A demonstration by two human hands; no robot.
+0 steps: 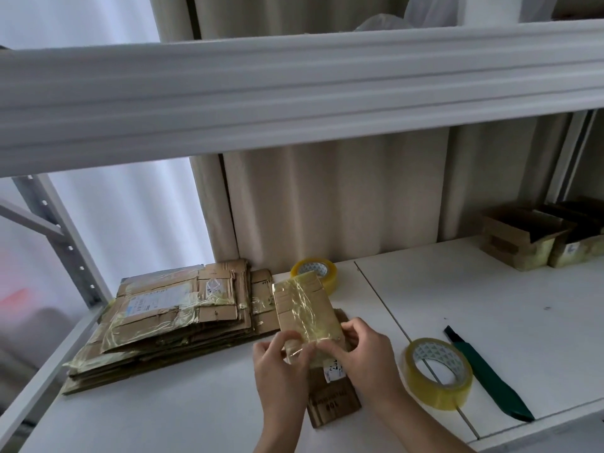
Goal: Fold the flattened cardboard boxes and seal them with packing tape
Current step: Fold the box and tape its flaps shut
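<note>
A small flattened cardboard box (304, 308), covered in old yellowish tape, is held tilted above the white shelf. My left hand (277, 364) pinches its near left edge and my right hand (362, 351) grips its near right corner. Another small cardboard piece (333, 403) lies flat under my hands. A stack of flattened cardboard boxes (163, 322) lies to the left. One roll of clear packing tape (438, 371) lies to the right of my right hand, a second roll (318, 273) stands behind the held box.
A green-handled cutter (490, 377) lies right of the near tape roll. Folded, open-topped boxes (523, 237) stand at the back right of the white shelf (474, 295). An upper shelf beam (294, 93) runs overhead. Curtains hang behind.
</note>
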